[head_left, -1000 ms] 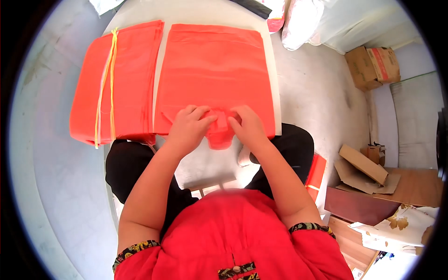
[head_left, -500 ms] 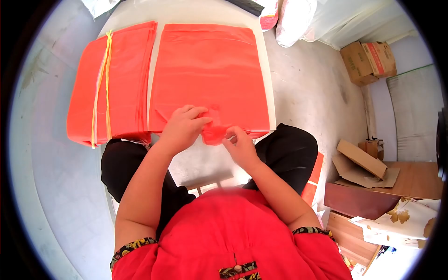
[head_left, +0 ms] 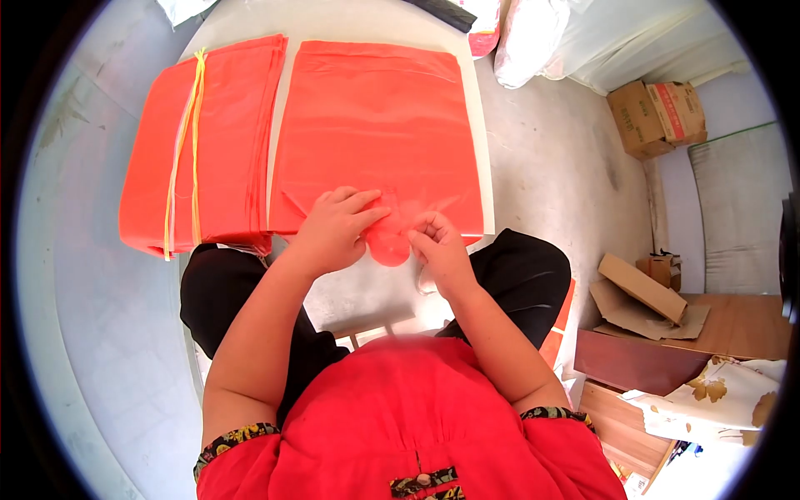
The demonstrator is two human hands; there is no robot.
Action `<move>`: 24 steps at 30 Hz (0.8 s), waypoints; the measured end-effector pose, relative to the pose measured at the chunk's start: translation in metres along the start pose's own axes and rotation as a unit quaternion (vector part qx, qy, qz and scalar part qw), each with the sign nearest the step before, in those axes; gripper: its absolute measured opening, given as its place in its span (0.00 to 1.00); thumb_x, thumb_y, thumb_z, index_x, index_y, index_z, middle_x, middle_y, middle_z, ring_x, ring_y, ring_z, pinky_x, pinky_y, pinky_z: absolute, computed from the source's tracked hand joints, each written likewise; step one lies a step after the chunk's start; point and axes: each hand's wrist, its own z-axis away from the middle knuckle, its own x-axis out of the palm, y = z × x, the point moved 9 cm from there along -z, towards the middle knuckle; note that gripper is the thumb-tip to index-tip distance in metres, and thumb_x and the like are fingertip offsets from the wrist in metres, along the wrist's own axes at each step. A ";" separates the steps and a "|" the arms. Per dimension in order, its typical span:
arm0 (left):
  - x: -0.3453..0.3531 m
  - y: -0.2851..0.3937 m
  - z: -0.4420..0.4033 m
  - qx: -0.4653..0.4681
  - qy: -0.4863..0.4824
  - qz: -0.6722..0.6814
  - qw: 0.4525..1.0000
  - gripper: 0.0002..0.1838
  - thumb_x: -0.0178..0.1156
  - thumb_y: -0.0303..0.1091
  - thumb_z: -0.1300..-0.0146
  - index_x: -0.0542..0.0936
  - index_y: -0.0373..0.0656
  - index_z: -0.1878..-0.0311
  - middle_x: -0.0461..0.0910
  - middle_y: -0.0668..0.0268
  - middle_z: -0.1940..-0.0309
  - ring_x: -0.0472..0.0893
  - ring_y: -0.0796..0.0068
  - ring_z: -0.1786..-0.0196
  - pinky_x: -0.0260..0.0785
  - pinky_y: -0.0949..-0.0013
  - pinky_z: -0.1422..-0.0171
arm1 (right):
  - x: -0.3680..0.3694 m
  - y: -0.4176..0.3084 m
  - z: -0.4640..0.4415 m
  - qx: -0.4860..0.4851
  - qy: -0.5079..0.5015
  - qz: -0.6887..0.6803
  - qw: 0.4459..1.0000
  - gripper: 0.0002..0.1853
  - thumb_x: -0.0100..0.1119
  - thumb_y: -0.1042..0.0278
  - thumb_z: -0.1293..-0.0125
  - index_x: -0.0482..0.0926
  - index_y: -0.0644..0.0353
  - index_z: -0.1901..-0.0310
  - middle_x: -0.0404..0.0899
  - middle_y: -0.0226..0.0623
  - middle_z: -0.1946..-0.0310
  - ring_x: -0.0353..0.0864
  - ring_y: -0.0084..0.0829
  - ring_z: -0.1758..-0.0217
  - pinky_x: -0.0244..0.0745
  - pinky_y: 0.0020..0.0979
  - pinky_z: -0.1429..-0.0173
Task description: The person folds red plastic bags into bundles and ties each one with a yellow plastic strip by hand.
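A smooth red plastic bag (head_left: pixel 375 117), seemingly the top of a flat stack, lies on the pale table in front of me. My left hand (head_left: pixel 333 229) rests on its near edge, thumb and forefinger stretched out apart on the plastic. Just right of it, my right hand (head_left: pixel 437 246) pinches the film between thumb and fingertips. Between the two hands a rounded, thin flap (head_left: pixel 387 246) of the bag hangs over the edge. To the left lies a thick folded bundle of red bags (head_left: pixel 225 125), with yellow and white ties (head_left: pixel 197 125) across it.
The pale tabletop (head_left: pixel 333 21) shows beyond the bags, with a black item (head_left: pixel 442 12) at its far edge. Cardboard boxes (head_left: pixel 658 117) stand by the right wall. An opened carton (head_left: pixel 642 300) lies on a brown wooden cabinet (head_left: pixel 742 321). My knees flank the table's near side.
My left hand has slid slightly right along the bag's edge. The right hand has shifted a little up and right, its fingers closing on the film, and the flap looks more spread out.
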 end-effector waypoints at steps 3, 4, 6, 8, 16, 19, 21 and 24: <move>0.003 -0.002 -0.002 -0.006 0.002 0.002 1.000 0.29 0.68 0.24 0.52 0.86 0.47 0.41 0.81 0.64 0.35 0.77 0.57 0.37 0.70 0.52 0.33 | 0.005 -0.012 -0.002 0.010 -0.014 0.000 1.000 0.05 0.61 0.75 0.26 0.77 0.57 0.53 0.76 0.23 0.70 0.68 0.15 0.71 0.61 0.21 0.67; 0.003 -0.003 -0.003 -0.009 0.004 0.005 1.000 0.29 0.68 0.24 0.52 0.86 0.47 0.41 0.81 0.64 0.34 0.77 0.57 0.37 0.70 0.52 0.33 | 0.006 -0.014 -0.002 0.013 -0.019 0.007 1.000 0.05 0.61 0.74 0.26 0.77 0.57 0.52 0.77 0.24 0.69 0.69 0.15 0.70 0.62 0.22 0.66; 0.001 0.001 -0.004 -0.019 0.000 0.008 1.000 0.30 0.68 0.25 0.51 0.85 0.47 0.40 0.81 0.64 0.35 0.77 0.58 0.37 0.70 0.52 0.33 | 0.007 -0.016 -0.004 0.009 -0.019 0.001 1.000 0.04 0.61 0.74 0.26 0.77 0.57 0.53 0.76 0.24 0.70 0.69 0.16 0.70 0.62 0.21 0.66; 0.002 0.000 -0.005 -0.027 -0.008 0.004 1.000 0.31 0.68 0.26 0.52 0.84 0.47 0.39 0.81 0.64 0.35 0.77 0.58 0.37 0.70 0.52 0.32 | 0.008 -0.017 -0.006 0.007 -0.011 -0.013 1.000 0.03 0.61 0.73 0.26 0.78 0.57 0.54 0.76 0.23 0.70 0.69 0.16 0.71 0.62 0.21 0.66; -0.003 -0.004 -0.008 -0.052 -0.032 0.055 0.997 0.35 0.68 0.24 0.54 0.81 0.40 0.36 0.81 0.60 0.35 0.76 0.52 0.34 0.69 0.53 0.28 | 0.004 -0.017 -0.018 0.031 0.023 -0.082 0.996 0.04 0.63 0.75 0.26 0.79 0.54 0.54 0.76 0.21 0.70 0.72 0.15 0.71 0.64 0.20 0.67; -0.002 -0.008 -0.006 -0.039 -0.037 0.043 0.998 0.34 0.69 0.25 0.52 0.80 0.40 0.36 0.82 0.59 0.35 0.77 0.52 0.36 0.71 0.54 0.30 | 0.006 -0.023 -0.023 0.027 0.016 -0.082 0.996 0.05 0.64 0.73 0.26 0.79 0.53 0.53 0.77 0.21 0.69 0.72 0.14 0.72 0.64 0.19 0.68; 0.002 -0.011 -0.006 -0.028 -0.012 0.028 0.999 0.33 0.71 0.27 0.51 0.81 0.40 0.36 0.82 0.59 0.36 0.78 0.52 0.37 0.72 0.54 0.32 | 0.008 -0.027 -0.026 0.034 0.007 -0.070 0.997 0.05 0.64 0.72 0.26 0.79 0.53 0.53 0.77 0.20 0.68 0.72 0.14 0.72 0.64 0.18 0.70; 0.003 -0.009 -0.007 -0.039 -0.013 0.026 0.999 0.32 0.73 0.31 0.47 0.80 0.38 0.36 0.82 0.59 0.35 0.78 0.53 0.38 0.72 0.53 0.32 | 0.013 -0.034 -0.024 0.032 0.017 -0.061 0.997 0.04 0.64 0.73 0.27 0.79 0.54 0.54 0.76 0.21 0.70 0.71 0.14 0.71 0.64 0.20 0.67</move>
